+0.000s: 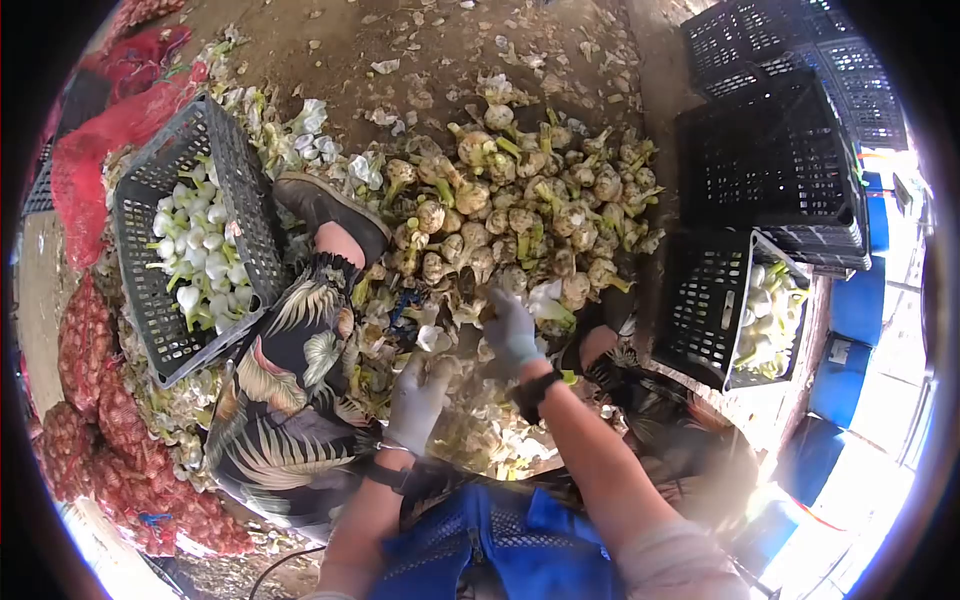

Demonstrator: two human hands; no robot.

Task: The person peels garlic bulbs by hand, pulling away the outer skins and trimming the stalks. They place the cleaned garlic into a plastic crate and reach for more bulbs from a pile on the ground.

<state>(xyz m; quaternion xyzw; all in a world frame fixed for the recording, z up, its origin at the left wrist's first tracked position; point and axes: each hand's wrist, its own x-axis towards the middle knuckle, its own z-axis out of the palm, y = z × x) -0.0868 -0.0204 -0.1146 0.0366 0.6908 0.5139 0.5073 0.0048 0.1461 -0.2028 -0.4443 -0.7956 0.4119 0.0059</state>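
Observation:
My left hand (415, 408), in a pale, dirt-stained glove, is low in the middle between my knees. Its fingers are bent around something tan and blurred that I cannot make out. My right hand (512, 332), also gloved, reaches forward to the near edge of a heap of untrimmed garlic bulbs (535, 195). Its fingers look stretched and apart, somewhat smeared by motion, with no held thing visible. Just right of it lies a whitish garlic bulb with a green stalk (550, 302). Loose peeled skins (500, 440) cover the ground below both hands.
On the left, a tilted black crate (200, 335) holds cleaned white garlic (205, 240). Another crate (700, 300) with garlic lies at right, below stacked black crates (770, 160). Red net sacks (130, 470) line the left side. My shoe (335, 215) borders the heap.

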